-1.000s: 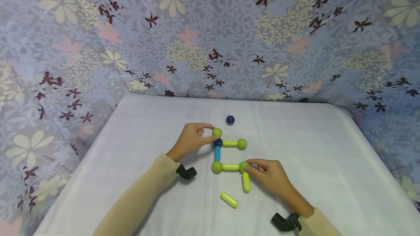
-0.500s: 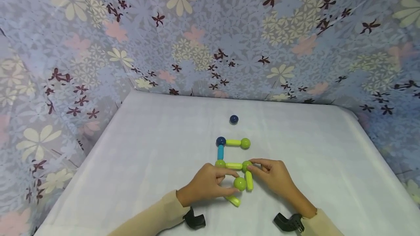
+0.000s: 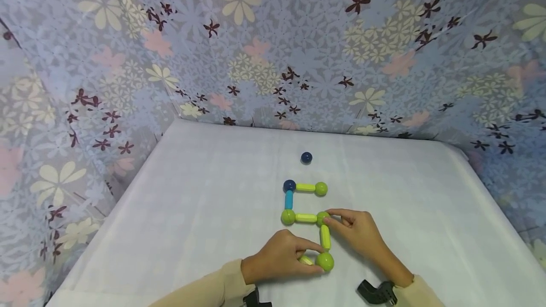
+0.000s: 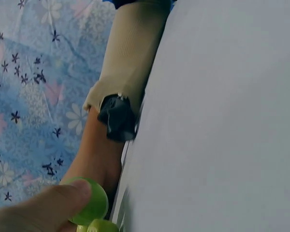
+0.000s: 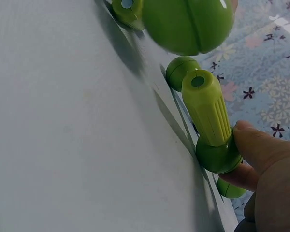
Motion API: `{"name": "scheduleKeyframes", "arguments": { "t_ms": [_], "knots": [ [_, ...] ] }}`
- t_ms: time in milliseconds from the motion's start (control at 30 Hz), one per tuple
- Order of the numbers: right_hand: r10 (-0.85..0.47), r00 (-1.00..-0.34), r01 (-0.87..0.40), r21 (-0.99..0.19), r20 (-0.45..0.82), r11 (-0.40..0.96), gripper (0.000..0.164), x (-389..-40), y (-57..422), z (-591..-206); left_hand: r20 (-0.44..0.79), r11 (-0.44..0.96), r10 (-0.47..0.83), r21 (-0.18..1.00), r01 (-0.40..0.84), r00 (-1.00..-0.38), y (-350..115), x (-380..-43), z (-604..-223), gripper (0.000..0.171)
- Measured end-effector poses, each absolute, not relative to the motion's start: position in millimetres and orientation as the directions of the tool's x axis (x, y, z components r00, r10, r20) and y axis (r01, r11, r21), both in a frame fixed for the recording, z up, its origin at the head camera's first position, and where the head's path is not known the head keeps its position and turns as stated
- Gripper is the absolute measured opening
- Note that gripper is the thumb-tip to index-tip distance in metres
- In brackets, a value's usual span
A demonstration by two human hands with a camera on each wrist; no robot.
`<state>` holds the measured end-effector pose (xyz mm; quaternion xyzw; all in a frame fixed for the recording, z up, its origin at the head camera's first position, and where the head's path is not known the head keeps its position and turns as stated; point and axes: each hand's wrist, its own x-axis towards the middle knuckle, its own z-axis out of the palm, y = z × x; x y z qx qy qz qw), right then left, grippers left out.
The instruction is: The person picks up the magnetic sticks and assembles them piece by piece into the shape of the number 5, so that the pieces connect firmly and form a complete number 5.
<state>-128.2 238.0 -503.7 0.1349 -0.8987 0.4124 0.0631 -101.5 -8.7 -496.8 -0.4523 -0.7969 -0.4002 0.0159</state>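
My left hand pinches a green ball between thumb and index finger, close to the free end of a yellow-green rod. In the right wrist view this ball looks apart from that rod. My right hand pinches the green corner ball from which the rod extends. Another yellow-green rod joins this corner to a green ball. From there a blue rod leads to a navy ball, then a rod and a green ball.
A loose navy ball lies beyond the joined pieces. One loose yellow-green rod is partly hidden by my left hand. The white-covered table meets a floral cloth at its back and sides.
My left hand has carried the green ball from beside the joined navy ball toward me and right, to the free rod's end. My right hand has kept hold of the corner ball.
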Motion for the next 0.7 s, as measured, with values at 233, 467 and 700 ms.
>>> {"name": "scheduleKeyframes", "arguments": {
  "t_ms": [233,467,700],
  "knots": [
    [-0.190,-0.953,-0.304,-0.713,0.237,0.632,0.027,-127.9,237.6,-504.0,0.415,0.290,0.700,0.578,0.763,-0.581,-6.7,-101.5,-498.4,0.034],
    [-0.187,-0.956,-0.293,-0.712,0.226,0.638,0.029,-128.7,237.6,-504.9,0.436,0.334,0.684,0.525,0.783,-0.584,-5.4,-103.5,-501.1,0.034],
    [-0.175,-0.959,-0.283,-0.713,0.223,0.642,0.028,-128.9,236.1,-504.1,0.451,0.353,0.665,0.514,0.782,-0.596,-5.5,-105.1,-501.0,0.032]
  ]
}}
